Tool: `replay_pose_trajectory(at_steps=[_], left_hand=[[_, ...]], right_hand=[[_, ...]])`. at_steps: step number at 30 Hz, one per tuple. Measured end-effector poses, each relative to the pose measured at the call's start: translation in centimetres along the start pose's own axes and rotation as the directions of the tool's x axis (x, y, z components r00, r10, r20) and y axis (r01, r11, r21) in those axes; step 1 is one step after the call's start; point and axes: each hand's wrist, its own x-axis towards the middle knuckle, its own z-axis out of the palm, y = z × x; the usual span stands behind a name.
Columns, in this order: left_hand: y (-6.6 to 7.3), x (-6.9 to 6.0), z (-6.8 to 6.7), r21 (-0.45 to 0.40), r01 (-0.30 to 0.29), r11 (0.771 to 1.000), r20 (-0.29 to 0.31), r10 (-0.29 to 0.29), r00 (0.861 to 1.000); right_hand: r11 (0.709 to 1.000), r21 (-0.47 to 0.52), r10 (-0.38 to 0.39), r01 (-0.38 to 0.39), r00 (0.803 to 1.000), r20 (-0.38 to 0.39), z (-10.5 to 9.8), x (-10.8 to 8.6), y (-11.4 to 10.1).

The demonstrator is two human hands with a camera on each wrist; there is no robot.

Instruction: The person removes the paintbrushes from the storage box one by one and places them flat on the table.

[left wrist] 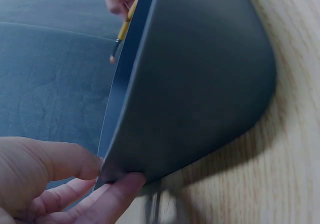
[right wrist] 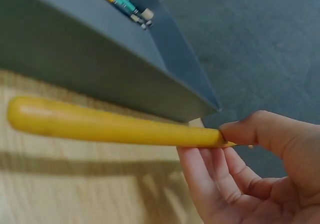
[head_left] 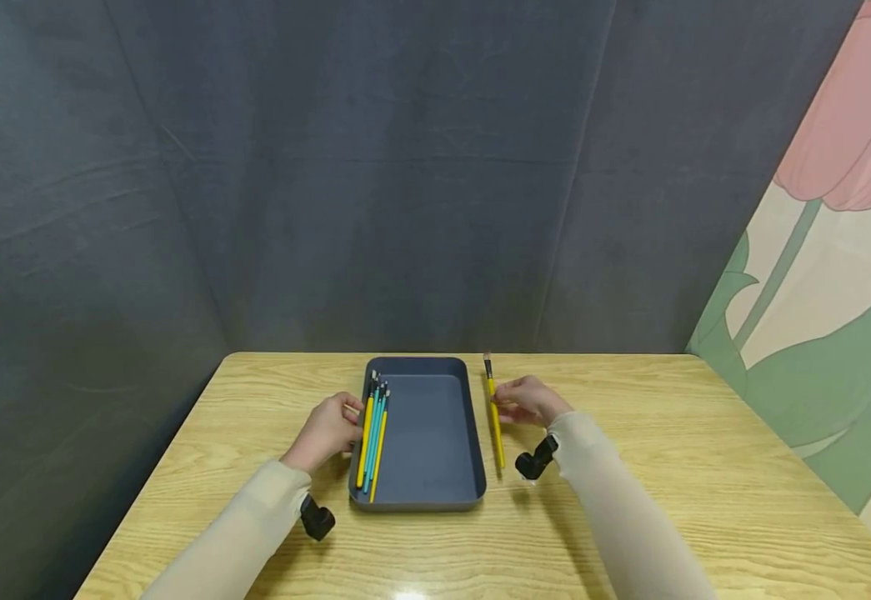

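A dark grey tray [head_left: 427, 442] lies on the table, with several yellow and teal brushes [head_left: 373, 437] side by side along its left side, bristles at the far end. My left hand [head_left: 327, 429] holds the tray's left wall; in the left wrist view the thumb and fingers [left wrist: 120, 191] pinch its rim. To the right of the tray, my right hand [head_left: 528, 402] pinches a yellow brush [head_left: 497, 429] [right wrist: 110, 126] between thumb and fingers. That brush is outside the tray, its bristles pointing away and its thick handle end toward me.
The wooden table [head_left: 630, 433] extends around the tray on both sides. A dark curtain [head_left: 405, 183] hangs behind its far edge. At the right is a wall covering [head_left: 840, 333] with a pink tulip pattern. Each wrist carries a small black camera.
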Motion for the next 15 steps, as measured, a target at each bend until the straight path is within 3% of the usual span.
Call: replay_pose_trajectory(at_steps=[15], left_hand=[[0.07, 0.0, 0.01, -0.004, 0.011, 1.0, 0.0, -0.011, 1.0]], right_hand=[[0.992, -0.125, 0.026, -0.036, 0.997, -0.076, 0.52, 0.4, 1.17]])
